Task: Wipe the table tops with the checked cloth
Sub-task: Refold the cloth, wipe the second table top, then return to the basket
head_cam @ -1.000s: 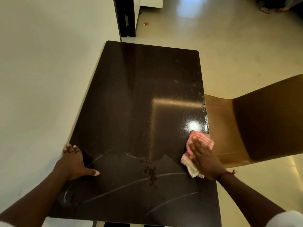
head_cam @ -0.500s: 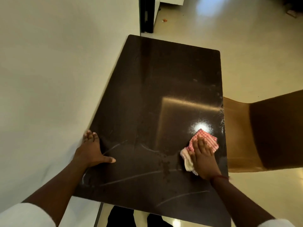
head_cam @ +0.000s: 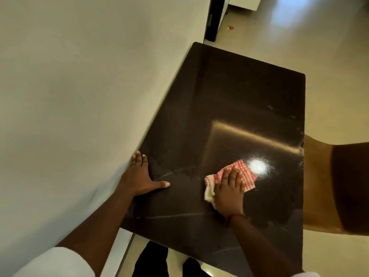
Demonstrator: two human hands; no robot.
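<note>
We press the cloth [head_cam: 237, 174] flat under our right hand [head_cam: 229, 193], left hand [head_cam: 139, 176] spread on the table [head_cam: 239, 96], sweeping overlapping strokes toward streaks ahead.

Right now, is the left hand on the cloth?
No, the left hand rests flat on the table; the right hand presses the cloth.

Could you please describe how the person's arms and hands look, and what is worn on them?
The left hand and the right hand wear no gloves, and no rings show. Both forearms are uncovered. A white left sleeve and a white right sleeve show at the picture's lower edge. A thin red band circles the right wrist.
</note>
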